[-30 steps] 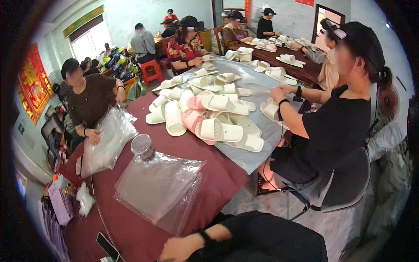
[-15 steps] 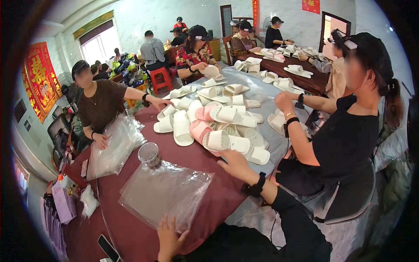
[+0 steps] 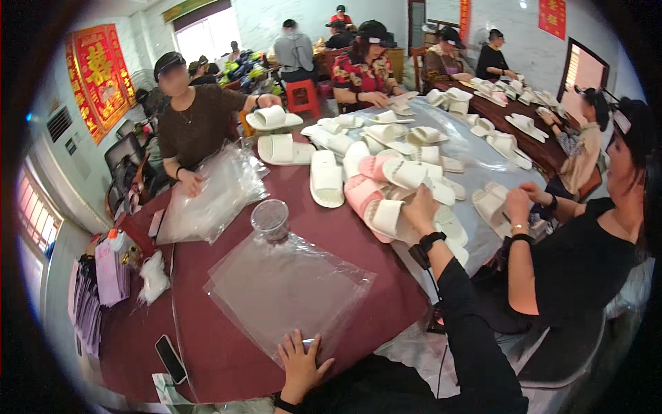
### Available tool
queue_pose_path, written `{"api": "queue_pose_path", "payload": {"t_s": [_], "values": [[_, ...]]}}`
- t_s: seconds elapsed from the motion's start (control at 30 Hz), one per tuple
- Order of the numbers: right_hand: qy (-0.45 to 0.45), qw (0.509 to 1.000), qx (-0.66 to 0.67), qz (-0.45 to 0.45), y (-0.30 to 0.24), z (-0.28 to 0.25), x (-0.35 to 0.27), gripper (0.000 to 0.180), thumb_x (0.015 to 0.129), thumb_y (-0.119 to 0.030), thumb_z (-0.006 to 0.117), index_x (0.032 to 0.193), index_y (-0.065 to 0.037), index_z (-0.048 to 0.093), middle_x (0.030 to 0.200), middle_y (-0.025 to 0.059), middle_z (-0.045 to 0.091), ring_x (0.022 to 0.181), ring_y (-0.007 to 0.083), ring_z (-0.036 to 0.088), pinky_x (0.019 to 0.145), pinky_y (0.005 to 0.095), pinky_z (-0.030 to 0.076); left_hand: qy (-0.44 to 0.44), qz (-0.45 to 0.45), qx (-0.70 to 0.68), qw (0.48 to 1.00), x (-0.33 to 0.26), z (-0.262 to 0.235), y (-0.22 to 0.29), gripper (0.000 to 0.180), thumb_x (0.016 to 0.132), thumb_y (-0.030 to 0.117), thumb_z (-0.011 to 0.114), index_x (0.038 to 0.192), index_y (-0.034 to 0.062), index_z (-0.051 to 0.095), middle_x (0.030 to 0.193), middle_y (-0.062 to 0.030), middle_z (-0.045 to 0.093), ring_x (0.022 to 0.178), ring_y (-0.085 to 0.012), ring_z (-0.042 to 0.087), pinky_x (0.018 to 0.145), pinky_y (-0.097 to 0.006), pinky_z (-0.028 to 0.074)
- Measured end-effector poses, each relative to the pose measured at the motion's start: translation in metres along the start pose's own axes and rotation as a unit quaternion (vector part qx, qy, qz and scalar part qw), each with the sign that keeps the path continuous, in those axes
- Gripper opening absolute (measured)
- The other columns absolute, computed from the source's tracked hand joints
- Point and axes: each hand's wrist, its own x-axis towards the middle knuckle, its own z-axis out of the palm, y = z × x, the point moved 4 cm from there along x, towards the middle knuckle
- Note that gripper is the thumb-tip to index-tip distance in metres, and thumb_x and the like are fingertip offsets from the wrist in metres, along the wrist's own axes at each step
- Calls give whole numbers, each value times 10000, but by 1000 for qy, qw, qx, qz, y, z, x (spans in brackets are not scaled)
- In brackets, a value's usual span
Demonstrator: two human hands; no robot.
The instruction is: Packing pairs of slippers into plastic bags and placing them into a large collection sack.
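Observation:
My left hand (image 3: pixel 303 362) lies with fingers spread on the near corner of a stack of clear plastic bags (image 3: pixel 283 297). My right hand (image 3: pixel 420 210) reaches into a heap of slippers and closes at the edge of a white slipper (image 3: pixel 405 174); its fingertips are partly hidden. Just left of that hand is another white-strapped slipper (image 3: pixel 383 218). Pink slippers (image 3: pixel 362 195) lie among the white ones. A clear round plastic tub (image 3: pixel 269 218) stands at the far corner of the bags.
Across the table a person (image 3: pixel 196 124) holds a white slipper (image 3: pixel 274 119) and rests a hand on more plastic bags (image 3: pixel 210 196). A co-worker (image 3: pixel 565 248) sits close at my right. A phone (image 3: pixel 170 359) lies near the left edge, beside a white bundle (image 3: pixel 153 277).
My right hand has moved forward into the heap. My left fingers have come down flat on the bags. The person opposite has lifted a slipper. The view has swung left.

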Motion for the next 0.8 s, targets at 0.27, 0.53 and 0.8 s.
{"api": "queue_pose_path", "payload": {"t_s": [0.27,0.53,0.8], "values": [[11,998,-26,-60,-19,-2,-7,189,692,-133,581,871,-96,623,956,33,588,974,262,495,808,453,348,1,6,-26,1000,-7,-4,-7,604,777,497,622,1297,216,495,1393,-271,292,1274,-515,235,999,-657,177],[-55,943,317,-89,-104,-84,-112,118,722,-47,532,830,-5,556,790,176,533,815,337,504,740,371,404,19,15,-18,1000,-25,-5,-25,522,793,439,614,1269,247,523,1380,-230,344,1253,-480,305,992,-645,222],[-260,885,-59,-381,-117,-38,-135,135,669,-46,585,800,-20,605,855,137,591,773,312,570,671,418,464,23,25,-28,999,-27,-7,-29,517,810,431,601,1287,261,498,1394,-224,321,1264,-481,286,1001,-643,210]]}}
